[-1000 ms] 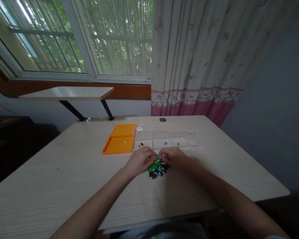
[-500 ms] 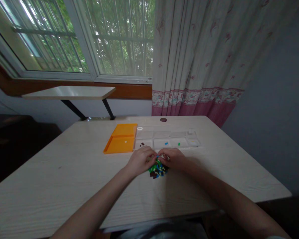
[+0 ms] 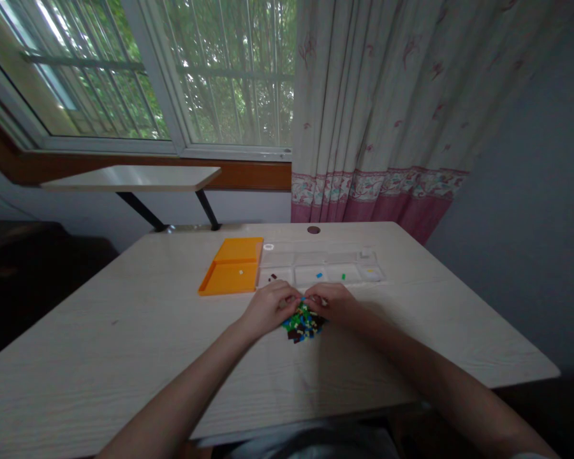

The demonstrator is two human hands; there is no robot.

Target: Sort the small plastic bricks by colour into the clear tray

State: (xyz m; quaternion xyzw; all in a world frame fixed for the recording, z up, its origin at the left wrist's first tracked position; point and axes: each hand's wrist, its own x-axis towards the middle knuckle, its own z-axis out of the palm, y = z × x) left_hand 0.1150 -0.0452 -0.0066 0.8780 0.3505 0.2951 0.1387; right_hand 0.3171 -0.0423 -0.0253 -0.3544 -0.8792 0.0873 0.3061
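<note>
- Hands first: I see my left hand (image 3: 269, 307) and right hand (image 3: 331, 301) meeting over a small heap of tiny multicoloured plastic bricks (image 3: 303, 324) on the pale wooden table (image 3: 124, 331).
- Fingers are curled narrow at the heap's far edge; what they pinch I cannot tell.
- Beyond lie a clear compartment tray (image 3: 325, 266) and an orange plastic lid (image 3: 230, 266).

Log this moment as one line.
left hand: on bead pile | right hand: on pile | clear tray: behind | orange lid: left
</note>
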